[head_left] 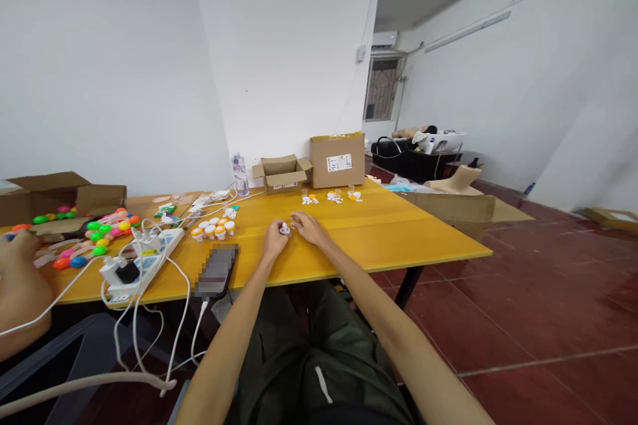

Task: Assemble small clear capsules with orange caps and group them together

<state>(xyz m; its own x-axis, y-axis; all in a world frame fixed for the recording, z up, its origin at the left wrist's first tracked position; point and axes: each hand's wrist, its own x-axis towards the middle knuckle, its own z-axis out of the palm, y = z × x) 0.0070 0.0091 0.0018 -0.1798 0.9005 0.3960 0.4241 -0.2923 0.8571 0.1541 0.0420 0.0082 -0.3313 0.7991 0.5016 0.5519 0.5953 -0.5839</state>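
Head view: small whitish item (284,229) over surface (393,229), nr front edge (421,263)
L hand (274,239): fingers curled round it
R hand (308,228): loosely bent, can't tell if holding anything
Front edge: imo pinch lightly, stay well in from it

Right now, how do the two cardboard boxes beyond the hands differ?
The left box is smaller; the right box is larger and taller. The left box has its flaps spread open, while the right box looks closed, with yellow tape along its top. Both are brown and stand on the yellow table.
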